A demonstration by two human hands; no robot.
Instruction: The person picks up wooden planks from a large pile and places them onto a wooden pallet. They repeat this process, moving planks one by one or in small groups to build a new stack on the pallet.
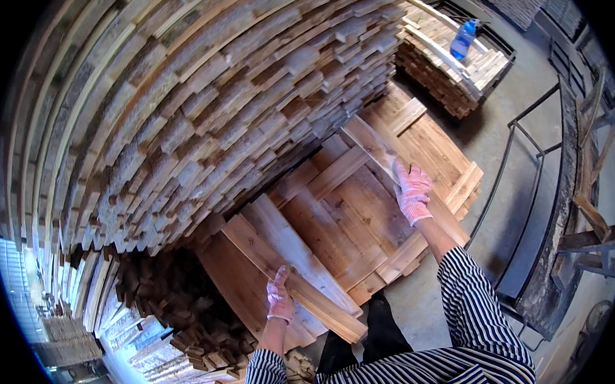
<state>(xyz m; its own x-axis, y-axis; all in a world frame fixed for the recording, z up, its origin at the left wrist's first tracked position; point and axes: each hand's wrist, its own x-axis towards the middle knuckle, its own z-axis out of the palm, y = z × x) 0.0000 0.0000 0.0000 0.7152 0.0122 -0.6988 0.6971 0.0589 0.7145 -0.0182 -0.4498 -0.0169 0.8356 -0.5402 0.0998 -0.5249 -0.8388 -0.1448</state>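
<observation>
Both my hands wear pink-and-white knit gloves. My left hand [280, 299] is closed on the near edge of a narrow wooden plank [319, 305], which slants across a wider pale board [292, 241]. Farther right, my right hand [413, 191] grips another long wooden plank [372, 146], its fingers curled over the edge and partly hidden. Both planks lie over a low stack of reddish boards [352, 204]. Crosswise strips, such as this batten [337, 171], rest on that stack between my hands.
A tall wall of stacked lumber [249, 105] rises along the far left side. A smaller wood pile [446, 62] carries a blue bottle [463, 40]. On the right stands a metal frame [527, 203] beside a rough wooden bench [564, 249]. Dark offcuts [182, 300] lie at the lower left.
</observation>
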